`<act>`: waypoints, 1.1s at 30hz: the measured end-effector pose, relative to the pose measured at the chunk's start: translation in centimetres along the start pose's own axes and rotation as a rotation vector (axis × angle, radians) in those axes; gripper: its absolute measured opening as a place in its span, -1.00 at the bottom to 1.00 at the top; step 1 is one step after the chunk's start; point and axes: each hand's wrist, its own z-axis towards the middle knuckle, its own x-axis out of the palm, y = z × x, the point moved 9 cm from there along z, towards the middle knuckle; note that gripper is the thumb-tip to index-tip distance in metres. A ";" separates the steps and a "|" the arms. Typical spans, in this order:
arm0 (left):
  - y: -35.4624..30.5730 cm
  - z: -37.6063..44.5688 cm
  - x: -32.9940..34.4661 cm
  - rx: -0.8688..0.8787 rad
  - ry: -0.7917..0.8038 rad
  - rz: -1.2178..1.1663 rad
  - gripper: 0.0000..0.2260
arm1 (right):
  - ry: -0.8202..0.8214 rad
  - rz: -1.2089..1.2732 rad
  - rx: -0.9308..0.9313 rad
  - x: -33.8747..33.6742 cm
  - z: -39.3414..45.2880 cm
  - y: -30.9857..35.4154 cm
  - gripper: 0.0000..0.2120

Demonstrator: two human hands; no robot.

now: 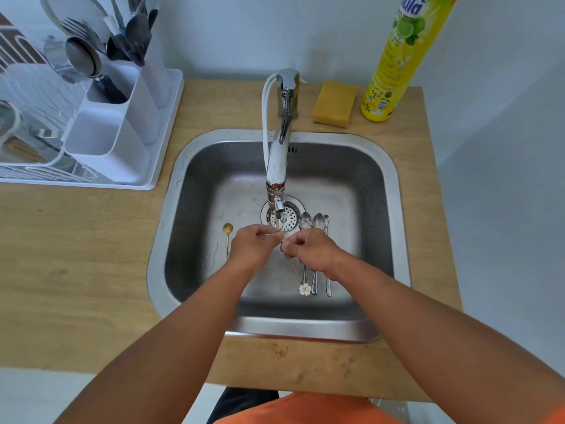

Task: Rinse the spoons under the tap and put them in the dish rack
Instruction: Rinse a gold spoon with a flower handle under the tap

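1. Spoon with a flower-tipped gold handle (298,275) sits pinched between both hands under the tap (277,166), over the sink (394,209) drain.
2. Left hand (253,244) is closed on its bowl end; right hand (315,250) is closed on the handle.
3. Three steel spoons (318,223) lie just right of the drain; a gold spoon (227,229) lies left.
4. Dish rack (122,142) occupies the worktop's (76,270) back left corner; bare worktop lies before it.

blocked: chrome tap spout (276,166) hangs mid steel sink (394,209) | floor: three steel spoons (315,255) right, gold spoon (227,240) left | free: bare wooden counter (76,270) below white dish rack (131,123)
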 end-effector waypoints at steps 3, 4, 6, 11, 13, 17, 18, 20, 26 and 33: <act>-0.1 0.3 -0.1 0.026 -0.068 -0.035 -0.89 | -0.032 -0.019 -0.034 0.0 -0.2 0.4 -0.79; -0.2 0.3 -0.1 0.045 -0.086 -0.034 -0.91 | -0.043 -0.014 -0.036 0.0 -0.2 0.4 -0.79; -0.4 0.2 -0.1 0.082 -0.125 -0.022 -0.87 | -0.052 -0.010 -0.041 -0.1 -0.3 0.4 -0.78; 0.2 0.2 0.4 0.083 -0.141 -0.071 -0.79 | -0.065 -0.006 -0.040 -0.2 -0.2 0.3 -0.78; 0.6 0.1 0.6 0.068 -0.113 -0.107 -0.82 | -0.070 0.009 -0.037 -0.4 -0.1 0.2 -0.81; 1.4 0.2 0.9 0.006 -0.081 -0.195 -0.92 | -0.067 0.008 -0.050 -0.4 0.0 0.3 -0.81; 1.4 0.2 1.0 -0.009 -0.086 -0.223 -0.94 | -0.066 0.003 -0.056 -0.4 0.1 0.4 -0.81; 1.6 0.1 1.0 -0.032 -0.109 -0.263 -0.92 | -0.069 -0.013 -0.069 -0.4 0.1 0.4 -0.80; 1.5 -0.1 1.1 -0.055 -0.207 -0.300 -0.87 | -0.071 -0.032 -0.096 -0.3 0.2 0.6 -0.77; 1.0 0.4 0.6 -0.054 -0.171 -0.299 -0.83 | -0.095 -0.014 -0.118 -0.5 0.3 1.5 -0.79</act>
